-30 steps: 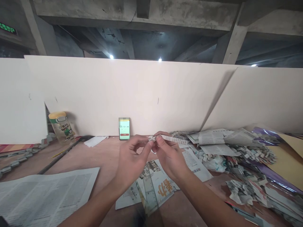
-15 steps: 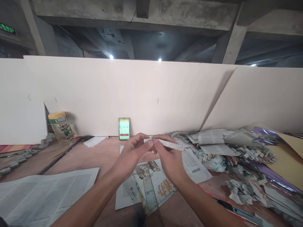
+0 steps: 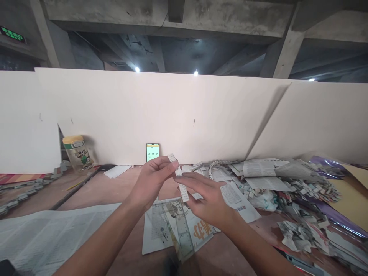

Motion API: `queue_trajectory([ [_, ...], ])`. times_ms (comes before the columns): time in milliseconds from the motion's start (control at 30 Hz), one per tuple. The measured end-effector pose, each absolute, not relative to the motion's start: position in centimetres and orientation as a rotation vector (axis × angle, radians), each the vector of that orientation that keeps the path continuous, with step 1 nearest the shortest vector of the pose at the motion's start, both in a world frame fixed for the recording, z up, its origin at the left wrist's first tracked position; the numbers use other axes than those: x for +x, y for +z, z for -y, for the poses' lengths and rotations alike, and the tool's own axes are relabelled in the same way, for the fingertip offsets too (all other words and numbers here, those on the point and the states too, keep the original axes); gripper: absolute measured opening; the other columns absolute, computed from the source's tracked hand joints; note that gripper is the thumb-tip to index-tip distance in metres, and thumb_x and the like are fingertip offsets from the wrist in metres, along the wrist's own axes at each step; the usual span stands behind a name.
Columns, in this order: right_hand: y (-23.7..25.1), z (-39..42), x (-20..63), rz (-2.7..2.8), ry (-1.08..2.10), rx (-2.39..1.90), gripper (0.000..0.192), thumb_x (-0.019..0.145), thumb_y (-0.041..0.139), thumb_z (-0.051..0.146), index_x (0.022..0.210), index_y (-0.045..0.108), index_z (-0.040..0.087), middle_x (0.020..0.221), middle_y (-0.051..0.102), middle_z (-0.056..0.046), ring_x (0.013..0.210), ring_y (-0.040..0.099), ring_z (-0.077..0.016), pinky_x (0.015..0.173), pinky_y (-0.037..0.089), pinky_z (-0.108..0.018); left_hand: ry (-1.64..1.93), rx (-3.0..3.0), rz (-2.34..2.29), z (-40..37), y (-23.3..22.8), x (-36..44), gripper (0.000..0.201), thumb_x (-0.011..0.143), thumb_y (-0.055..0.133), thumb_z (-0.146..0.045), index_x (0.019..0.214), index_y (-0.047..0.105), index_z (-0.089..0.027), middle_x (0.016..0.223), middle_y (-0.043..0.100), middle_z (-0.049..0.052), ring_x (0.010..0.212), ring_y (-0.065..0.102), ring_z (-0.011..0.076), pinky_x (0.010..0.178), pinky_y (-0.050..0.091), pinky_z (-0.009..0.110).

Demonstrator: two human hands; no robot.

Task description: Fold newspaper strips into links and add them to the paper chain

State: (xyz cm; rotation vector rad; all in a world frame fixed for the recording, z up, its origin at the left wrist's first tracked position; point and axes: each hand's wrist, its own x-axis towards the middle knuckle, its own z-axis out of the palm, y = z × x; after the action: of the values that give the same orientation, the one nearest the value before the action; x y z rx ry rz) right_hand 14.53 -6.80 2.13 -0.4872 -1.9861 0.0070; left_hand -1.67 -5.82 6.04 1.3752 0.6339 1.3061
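1. A narrow printed paper strip (image 3: 183, 191) is held aloft above a cluttered desk (image 3: 129, 245), between a worker's two hands, its top end tilted toward the left.
2. The left hand (image 3: 152, 179) carries it, thumb and fingers pinched firmly on the upper part, just short of the tip.
3. The right hand (image 3: 207, 195) has loosened, its fingers stretched toward the strip's middle and its thumb dropped away near the lower end. Fingers and paper overlap here, so whether they touch is hard to say.
4. Half a second earlier the strip lay nearly level, with both thumbs together on it; now it has swung steeply upright and the thumbs have parted. The change suggests that the left hand alone bears the paper, leaving the right free to take a new hold or smooth it.
5. Below, a clear ruler (image 3: 184, 235) rests on printed sheets, one bearing large orange characters.
6. Behind, a phone (image 3: 152, 151) showing a timer leans against a pale board (image 3: 129, 115), its lower part covered by the left hand.
7. Folded paper chains (image 3: 21, 197) line the desk's left side; paper scraps (image 3: 296, 234) crowd the right.
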Motion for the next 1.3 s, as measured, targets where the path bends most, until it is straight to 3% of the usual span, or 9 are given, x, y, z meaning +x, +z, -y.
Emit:
queue_trajectory([
  [167,2.4,6.6,14.6,2.009,0.001,-0.491,0.052,0.077,0.043,-0.001,0.110,0.062,0.033,0.095,0.068,-0.002,0.083,0.064,-0.0164,0.067,0.054,-0.030,1.284,1.479,-0.696,5.7,6.6,-2.4,0.024,0.074,0.068,-0.032,0.060,0.057,-0.016,0.059,0.046,-0.003,0.061,0.045,0.0105,0.066,0.043,0.027],
  [367,2.4,6.6,14.7,2.032,-0.081,-0.450,0.044,0.080,0.050,0.002,0.112,0.062,0.030,0.092,0.068,-0.004,0.081,0.063,-0.0167,0.066,0.053,-0.031,1.185,1.540,-0.750,5.6,6.6,-2.6,0.030,0.072,0.068,-0.035,0.054,0.053,-0.016,0.055,0.041,-0.004,0.056,0.039,0.0097,0.061,0.043,0.026],
  [633,2.6,6.6,14.6,2.028,-0.107,-0.420,0.021,0.083,0.056,0.008,0.094,0.070,0.020,0.085,0.068,-0.007,0.075,0.062,-0.0163,0.064,0.052,-0.029,1.119,1.622,-0.787,5.4,6.4,-2.7,0.024,0.074,0.066,-0.029,0.057,0.055,-0.015,0.055,0.041,-0.005,0.055,0.038,0.0088,0.055,0.038,0.022],
  [767,3.1,6.9,14.5,2.002,0.109,-0.521,0.015,0.084,0.056,0.014,0.087,0.069,0.020,0.085,0.068,-0.005,0.079,0.062,-0.0166,0.069,0.051,-0.029,1.151,1.678,-0.843,5.6,6.5,-2.5,0.025,0.075,0.065,-0.030,0.056,0.056,-0.015,0.055,0.045,-0.004,0.058,0.042,0.0095,0.058,0.039,0.022],
  [900,3.3,7.0,14.2,1.821,0.456,-0.690,0.014,0.083,0.057,0.022,0.073,0.065,0.019,0.073,0.064,-0.003,0.072,0.060,-0.0162,0.065,0.048,-0.029,1.181,1.647,-0.834,5.8,6.6,-2.3,0.025,0.074,0.067,-0.032,0.057,0.059,-0.015,0.056,0.048,-0.003,0.060,0.047,0.0106,0.066,0.046,0.026],
  [1067,3.3,6.9,13.8,1.535,0.795,-0.775,0.011,0.077,0.064,0.028,0.075,0.060,0.018,0.067,0.059,0.001,0.062,0.053,-0.0123,0.056,0.044,-0.025,1.189,1.568,-0.768,5.7,6.3,-2.3,0.022,0.075,0.066,-0.034,0.065,0.065,-0.015,0.065,0.060,0.000,0.070,0.057,0.0142,0.081,0.051,0.035],
  [1300,3.4,6.7,13.6,1.385,0.994,-0.781,0.013,0.076,0.067,0.028,0.073,0.059,0.018,0.058,0.051,0.004,0.056,0.046,-0.0089,0.054,0.039,-0.022,1.246,1.753,-0.823,5.9,5.9,-2.1,0.016,0.079,0.063,-0.030,0.085,0.072,-0.018,0.078,0.070,0.002,0.080,0.065,0.0191,0.082,0.053,0.036],
])
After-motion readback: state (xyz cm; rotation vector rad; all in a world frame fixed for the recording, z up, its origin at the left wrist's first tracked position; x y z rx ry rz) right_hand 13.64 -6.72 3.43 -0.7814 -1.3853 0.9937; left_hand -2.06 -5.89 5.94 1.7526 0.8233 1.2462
